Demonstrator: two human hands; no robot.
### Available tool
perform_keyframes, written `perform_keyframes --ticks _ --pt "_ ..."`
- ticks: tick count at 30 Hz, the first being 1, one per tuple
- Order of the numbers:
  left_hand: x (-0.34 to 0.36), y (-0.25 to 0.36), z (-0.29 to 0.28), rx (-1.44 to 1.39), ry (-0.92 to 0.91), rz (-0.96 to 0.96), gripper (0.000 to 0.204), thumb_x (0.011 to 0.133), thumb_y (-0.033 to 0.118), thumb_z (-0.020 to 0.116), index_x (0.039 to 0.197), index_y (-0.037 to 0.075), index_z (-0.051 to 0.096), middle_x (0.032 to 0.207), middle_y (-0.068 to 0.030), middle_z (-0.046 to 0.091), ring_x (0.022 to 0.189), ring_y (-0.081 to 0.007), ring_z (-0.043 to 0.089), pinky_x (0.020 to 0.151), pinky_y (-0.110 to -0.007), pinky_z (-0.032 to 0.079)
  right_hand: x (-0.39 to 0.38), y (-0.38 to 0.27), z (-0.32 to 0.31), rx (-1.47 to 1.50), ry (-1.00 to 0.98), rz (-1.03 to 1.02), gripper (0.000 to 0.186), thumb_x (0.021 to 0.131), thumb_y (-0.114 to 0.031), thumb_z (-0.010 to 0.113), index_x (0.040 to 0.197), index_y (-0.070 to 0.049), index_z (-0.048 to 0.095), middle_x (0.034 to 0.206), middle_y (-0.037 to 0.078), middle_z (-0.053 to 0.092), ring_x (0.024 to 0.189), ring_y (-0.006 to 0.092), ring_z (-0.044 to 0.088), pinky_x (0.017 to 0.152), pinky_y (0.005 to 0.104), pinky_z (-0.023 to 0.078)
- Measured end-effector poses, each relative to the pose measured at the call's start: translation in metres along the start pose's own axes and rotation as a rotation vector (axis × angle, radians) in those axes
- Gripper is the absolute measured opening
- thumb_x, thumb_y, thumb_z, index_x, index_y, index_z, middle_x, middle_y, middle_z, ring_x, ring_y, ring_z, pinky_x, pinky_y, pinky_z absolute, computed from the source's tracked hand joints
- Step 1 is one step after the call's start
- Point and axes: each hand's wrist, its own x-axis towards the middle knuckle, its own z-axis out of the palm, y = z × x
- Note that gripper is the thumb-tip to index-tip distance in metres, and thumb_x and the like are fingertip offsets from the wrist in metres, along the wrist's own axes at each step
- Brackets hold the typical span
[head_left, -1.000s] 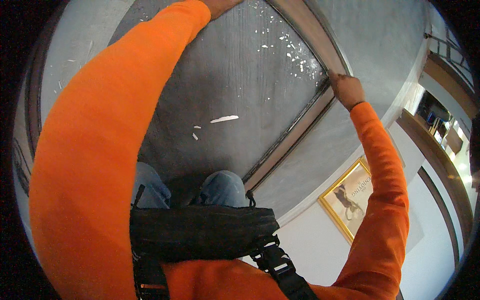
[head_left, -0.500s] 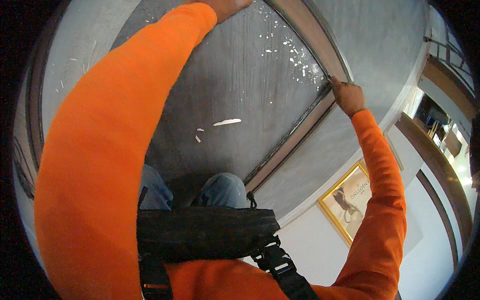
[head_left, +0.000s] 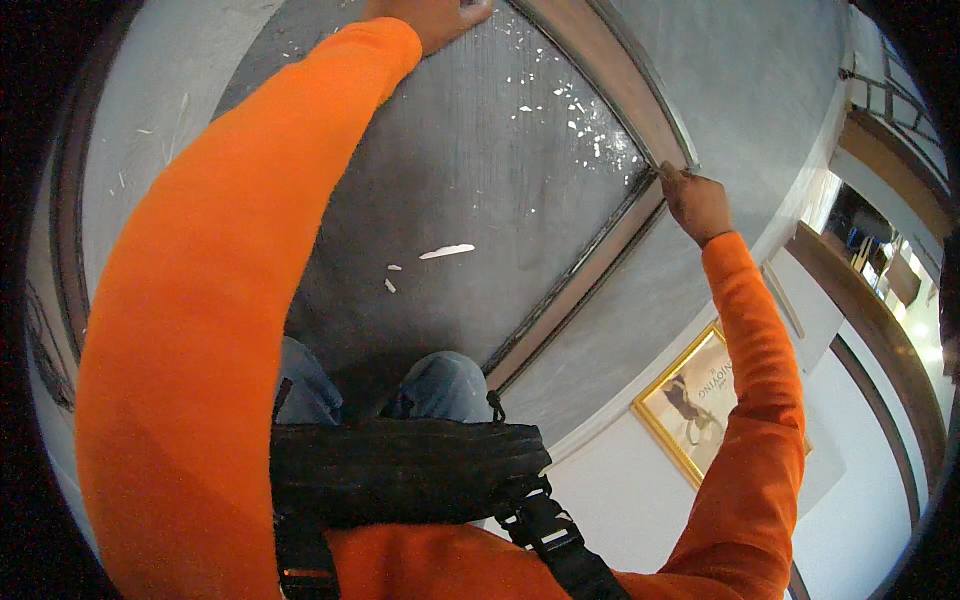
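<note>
My right hand [head_left: 697,205] is closed, its fingers pinched down at the corner where two brown strips [head_left: 655,95] with dark edges meet. Whatever those fingers may hold is too small to make out. At the top, my left hand [head_left: 432,20] rests over the dark grey wood-grained floor [head_left: 400,190], partly cut off by the picture's edge. Most of its fingers are out of sight, so its grip does not show. White chips [head_left: 595,135] lie scattered inside the corner beside my right hand. A longer white sliver [head_left: 447,251] lies nearer my knees.
My jeans-clad knees [head_left: 445,385] are on the floor behind a black waist bag [head_left: 400,475] with a buckled strap. A gold-framed picture [head_left: 690,400] is on the white wall at right. Beyond it, a brown-edged shelf [head_left: 870,290] holds small items.
The view has shifted slightly, moving the floor and chips a little leftward. My right hand stays at the strips' corner, and my left hand remains at the top edge.
</note>
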Motion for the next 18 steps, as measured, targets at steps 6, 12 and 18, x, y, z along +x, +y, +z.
perform_keyframes --ticks 6,12,18 --pt "0.0 0.003 -0.003 0.025 -0.02 -0.007 0.041 0.086 0.031 0.063 0.124 0.014 0.066 0.146 -0.0155 0.046 0.143 -0.0336 0.032 0.122 -0.049 0.016 -0.003 -0.004 0.023 0.007 0.096 0.01 0.028 0.098 -0.021 0.045 0.124 -0.015 0.053 0.088 0.012 0.072 0.068 0.0341 0.069 0.058 0.0467 0.056" --pt "0.002 0.002 0.0 0.041 -0.048 0.006 0.043 0.087 0.032 0.063 0.126 0.014 0.065 0.148 -0.0152 0.044 0.144 -0.033 0.031 0.122 -0.048 0.015 0.0 -0.008 0.048 0.057 0.194 0.021 0.025 0.096 -0.02 0.049 0.12 -0.013 0.048 0.082 0.013 0.07 0.066 0.0363 0.068 0.056 0.0482 0.054" --pt "0.001 0.005 -0.006 0.058 -0.09 -0.041 0.045 0.088 0.033 0.062 0.129 0.016 0.063 0.151 -0.0128 0.042 0.146 -0.0309 0.028 0.123 -0.046 0.012 0.015 -0.008 0.043 0.059 0.085 0.015 0.024 0.097 -0.021 0.047 0.12 -0.013 0.048 0.078 0.014 0.07 0.065 0.0371 0.067 0.055 0.0505 0.053"
